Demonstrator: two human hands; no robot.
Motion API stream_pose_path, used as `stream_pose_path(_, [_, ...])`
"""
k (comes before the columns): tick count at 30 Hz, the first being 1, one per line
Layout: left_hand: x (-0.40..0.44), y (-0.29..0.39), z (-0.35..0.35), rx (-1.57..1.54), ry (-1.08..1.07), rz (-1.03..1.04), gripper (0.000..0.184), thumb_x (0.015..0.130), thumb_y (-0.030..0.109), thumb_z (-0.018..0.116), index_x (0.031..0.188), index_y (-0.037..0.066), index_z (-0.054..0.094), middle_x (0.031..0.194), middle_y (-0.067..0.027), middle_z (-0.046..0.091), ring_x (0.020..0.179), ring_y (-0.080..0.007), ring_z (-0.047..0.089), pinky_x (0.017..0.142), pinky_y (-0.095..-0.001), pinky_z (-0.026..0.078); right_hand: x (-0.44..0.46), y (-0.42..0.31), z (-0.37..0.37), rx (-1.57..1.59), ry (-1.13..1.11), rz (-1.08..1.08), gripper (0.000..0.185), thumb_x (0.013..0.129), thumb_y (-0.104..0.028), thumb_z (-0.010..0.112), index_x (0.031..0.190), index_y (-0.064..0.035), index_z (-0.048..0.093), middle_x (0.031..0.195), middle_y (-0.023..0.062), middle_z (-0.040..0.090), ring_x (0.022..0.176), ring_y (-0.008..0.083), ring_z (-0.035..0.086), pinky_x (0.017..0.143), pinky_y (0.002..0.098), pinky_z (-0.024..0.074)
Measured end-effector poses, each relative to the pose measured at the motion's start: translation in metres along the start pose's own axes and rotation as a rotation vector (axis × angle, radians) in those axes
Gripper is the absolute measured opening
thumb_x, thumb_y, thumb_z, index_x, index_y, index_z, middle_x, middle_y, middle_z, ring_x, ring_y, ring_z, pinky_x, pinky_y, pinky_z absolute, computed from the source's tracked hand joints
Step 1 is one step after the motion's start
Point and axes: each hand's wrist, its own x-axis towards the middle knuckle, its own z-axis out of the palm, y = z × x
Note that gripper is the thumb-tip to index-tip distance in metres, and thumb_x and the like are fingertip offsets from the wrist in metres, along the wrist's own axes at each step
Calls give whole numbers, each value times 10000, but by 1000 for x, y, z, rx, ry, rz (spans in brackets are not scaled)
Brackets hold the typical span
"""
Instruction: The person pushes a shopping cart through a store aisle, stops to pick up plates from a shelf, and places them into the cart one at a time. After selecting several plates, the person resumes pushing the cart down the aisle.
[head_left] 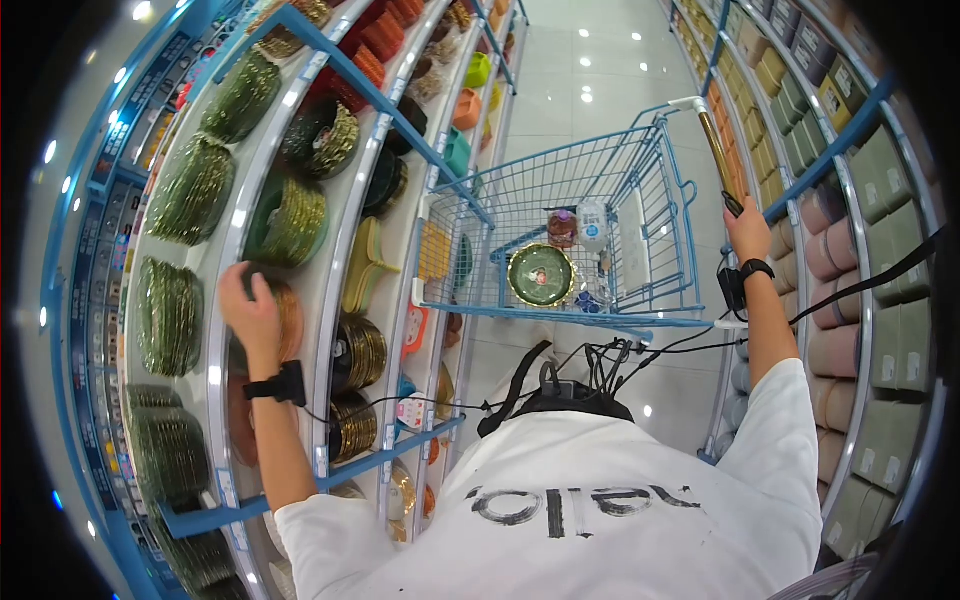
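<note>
My left hand (250, 305) reaches into the shelf on the left, thumb and fingers apart, beside a stack of brownish dishes (288, 320); whether it touches them is unclear. Just above it in the view sits a stack of green dishes with gold edges (290, 222). My right hand (748, 235) is closed round the lower end of the handle (718, 150) of a blue wire shopping cart (672, 250). Inside the cart lie a round green plate with a gold rim (541, 276), a reddish-brown item (562, 228) and a clear package with white and blue print (593, 226).
Shelves of gold-edged green dishes (187, 190) and coloured containers line the left, with a blue shelf frame (370, 85) jutting out. Stacked pastel boxes (885, 175) fill the right shelves. A tiled aisle floor (600, 60) runs ahead. Dark cables (600, 365) hang near my waist.
</note>
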Motion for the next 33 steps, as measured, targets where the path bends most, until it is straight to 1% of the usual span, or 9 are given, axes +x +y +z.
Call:
stream_pose_path(12, [-44,98,357,-542,-547,-153,286,849,180,614,1089,24,601,1077,-168,625,1031,-364,581,889,-433,448,2,-8,1,-27,43,2,400,844,-434,641,870,-55,516,779,234,631,771,463,598,634,529,453])
stream_pose_path(15, [-102,112,467,-522,-971,-275,420,846,343,618,1120,26,604,1124,-168,638,1068,-361,588,900,-471,441,7,-6,5,0,53,20,422,825,-421,679,818,-43,490,739,229,611,729,455,588,602,499,446])
stream_pose_path(18, [-145,147,511,-305,-1315,-262,459,864,396,593,1134,25,608,1175,-177,632,1100,-347,593,919,-490,432,8,-10,7,-39,20,79,408,813,-369,717,800,-34,484,671,193,566,620,406,547,573,426,445])
stream_pose_path(20, [-183,160,541,-241,-1432,-258,499,855,443,594,1139,32,606,1171,-198,630,1081,-359,604,898,-478,455,7,-6,12,51,80,32,393,805,-321,739,805,-26,479,630,159,529,560,334,494,563,401,440])
stream_pose_path(21, [-200,166,552,-166,-1534,-250,540,846,490,595,1144,39,604,1168,-220,627,1062,-370,615,877,-465,478,6,-6,14,89,90,53,378,803,-261,756,790,-22,463,607,121,480,545,225,451,547,363,424])
stream_pose_path(24, [-233,177,575,-154,-1691,-299,532,869,452,600,1151,1,601,1127,-186,659,1028,-347,639,860,-473,489,7,-10,12,29,49,83,382,810,-242,757,776,-23,446,609,95,446,560,160,415,541,323,410])
stream_pose_path(28, [-259,189,579,-144,-1785,-220,467,886,446,585,1149,63,623,1098,-184,669,1012,-349,648,839,-477,506,8,-14,13,106,16,140,361,844,-187,736,746,-32,425,594,32,384,566,95,349,499,269,337])
stream_pose_path(29, [-261,195,572,-200,-1755,-378,397,916,372,562,1121,39,632,1118,-200,654,1052,-375,621,895,-480,487,8,-18,12,79,17,109,354,857,-171,725,737,-37,420,599,12,373,574,79,333,492,258,309])
stream_pose_path(33, [-294,198,576,-194,-1717,-429,314,941,280,509,1111,49,635,1113,-206,653,1044,-384,619,885,-492,483,8,-14,12,49,25,108,365,848,-182,733,742,-31,419,600,27,380,576,86,346,500,263,331])
